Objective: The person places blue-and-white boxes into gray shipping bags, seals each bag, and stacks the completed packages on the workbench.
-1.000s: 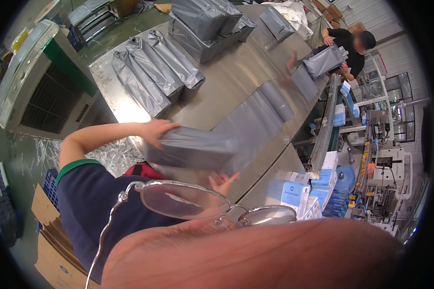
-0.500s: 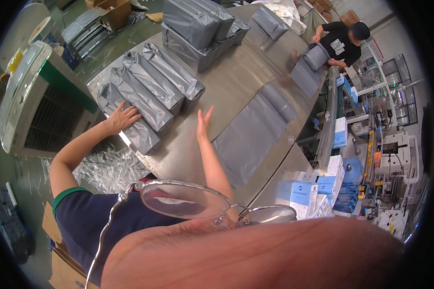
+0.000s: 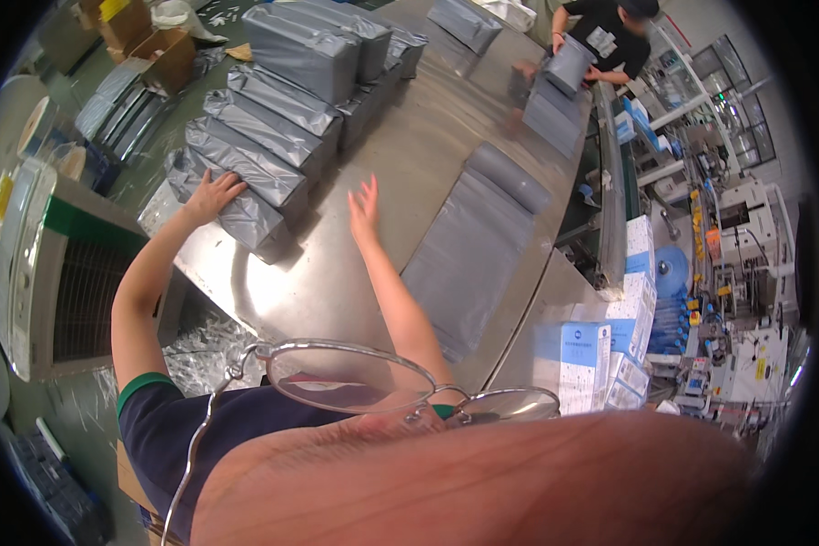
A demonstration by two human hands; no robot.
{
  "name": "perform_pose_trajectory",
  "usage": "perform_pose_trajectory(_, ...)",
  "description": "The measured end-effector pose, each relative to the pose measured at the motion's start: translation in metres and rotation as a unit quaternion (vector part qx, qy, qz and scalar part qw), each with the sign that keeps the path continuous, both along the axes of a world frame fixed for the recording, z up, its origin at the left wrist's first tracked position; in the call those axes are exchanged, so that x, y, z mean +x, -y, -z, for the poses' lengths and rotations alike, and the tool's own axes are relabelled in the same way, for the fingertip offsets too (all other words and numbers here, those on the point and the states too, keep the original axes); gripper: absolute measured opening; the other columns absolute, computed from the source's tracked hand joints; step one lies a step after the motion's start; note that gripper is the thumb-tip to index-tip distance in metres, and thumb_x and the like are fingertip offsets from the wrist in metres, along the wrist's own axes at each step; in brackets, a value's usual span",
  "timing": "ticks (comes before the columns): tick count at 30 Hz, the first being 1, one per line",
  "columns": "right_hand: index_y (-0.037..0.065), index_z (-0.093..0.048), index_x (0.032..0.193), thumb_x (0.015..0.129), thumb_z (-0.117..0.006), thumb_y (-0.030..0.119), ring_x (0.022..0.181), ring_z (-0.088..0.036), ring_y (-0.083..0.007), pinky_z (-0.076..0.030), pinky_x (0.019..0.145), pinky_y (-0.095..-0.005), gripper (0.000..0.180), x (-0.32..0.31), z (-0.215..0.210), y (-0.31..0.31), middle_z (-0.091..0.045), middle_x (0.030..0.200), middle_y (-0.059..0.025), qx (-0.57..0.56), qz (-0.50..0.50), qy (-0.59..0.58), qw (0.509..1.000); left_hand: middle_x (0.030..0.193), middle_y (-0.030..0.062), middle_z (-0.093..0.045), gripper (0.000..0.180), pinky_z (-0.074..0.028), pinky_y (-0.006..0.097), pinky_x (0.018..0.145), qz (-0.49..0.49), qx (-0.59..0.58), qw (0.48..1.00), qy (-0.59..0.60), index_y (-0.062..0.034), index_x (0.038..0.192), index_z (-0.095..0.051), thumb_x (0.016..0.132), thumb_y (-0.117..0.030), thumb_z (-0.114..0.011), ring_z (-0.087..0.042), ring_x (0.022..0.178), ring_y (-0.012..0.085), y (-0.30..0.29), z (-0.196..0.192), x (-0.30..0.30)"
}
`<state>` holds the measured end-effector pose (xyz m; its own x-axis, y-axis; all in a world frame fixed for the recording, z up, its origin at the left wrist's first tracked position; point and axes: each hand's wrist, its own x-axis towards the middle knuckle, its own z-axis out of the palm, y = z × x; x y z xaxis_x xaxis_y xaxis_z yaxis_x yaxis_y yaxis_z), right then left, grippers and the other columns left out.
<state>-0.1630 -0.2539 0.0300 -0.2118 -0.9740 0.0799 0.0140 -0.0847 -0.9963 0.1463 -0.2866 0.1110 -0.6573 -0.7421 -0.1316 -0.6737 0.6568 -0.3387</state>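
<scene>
My left hand (image 3: 214, 195) rests flat, fingers apart, on top of the nearest grey plastic-wrapped package (image 3: 257, 226). Several such packages stand side by side in a row on the metal table (image 3: 287, 296), pressed close together. The far end of the row meets a taller pile of grey wrapped packages (image 3: 305, 56). To the right of the row, my right hand (image 3: 364, 217) is raised over the table with its fingers open and nothing in it. A grey plastic sheet with a rolled end (image 3: 473, 255) lies flat to the right of that hand.
Across the table a co-worker in a black shirt (image 3: 601, 41) handles a grey roll. Blue-and-white boxes (image 3: 585, 359) stand at the right near a conveyor (image 3: 612, 200). A white and green machine (image 3: 73, 264) is at the left. Cardboard boxes (image 3: 166, 62) lie beyond.
The row of packages has slid away from the near table edge up against the taller pile, with my left hand on it. My right hand stays raised and open. The view has shifted.
</scene>
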Motion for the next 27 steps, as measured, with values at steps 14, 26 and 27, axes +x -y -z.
perform_pose_trajectory(14, 0.005, -0.021, 0.123, 0.042, -0.073, 0.041, 0.106, -0.034, -0.0365, -0.031, 0.086, -0.0408, 0.103, -0.484, -0.085, -0.381, -0.034, 0.115, -0.0237, 0.433, 0.258, -0.608, 0.613, 0.122, 0.0118, -0.031, 0.058, -0.032, 0.042, 0.085, -0.466, -0.213, 0.851, -0.118, -0.0176, 0.125, -0.021, 0.074, -0.023, -0.048, -0.030, 0.113, 0.0252, 0.036, 0.031, -0.032)
perform_pose_trajectory(26, 0.003, -0.003, 0.126, 0.049, -0.069, 0.005, 0.096, -0.046, -0.0232, -0.035, 0.083, -0.0282, 0.102, -0.510, -0.077, -0.340, -0.043, 0.112, -0.0168, 0.383, 0.202, -0.481, 0.763, 0.063, 0.0134, -0.048, 0.009, -0.040, 0.036, 0.057, -0.126, 0.258, 0.784, -0.551, -0.0015, 0.068, -0.051, 0.068, -0.011, -0.051, -0.049, 0.060, 0.0305, -0.236, 0.105, -0.227)
perform_pose_trajectory(27, 0.003, -0.003, 0.126, 0.049, -0.069, 0.005, 0.096, -0.046, -0.0232, -0.035, 0.083, -0.0282, 0.102, -0.488, -0.094, -0.330, -0.043, 0.112, -0.0168, 0.386, 0.198, -0.482, 0.761, 0.065, 0.0136, -0.049, 0.009, -0.041, 0.036, 0.058, -0.107, 0.263, 0.809, -0.514, -0.0025, 0.070, -0.051, 0.067, -0.011, -0.052, -0.050, 0.062, 0.0305, -0.227, 0.105, -0.239)
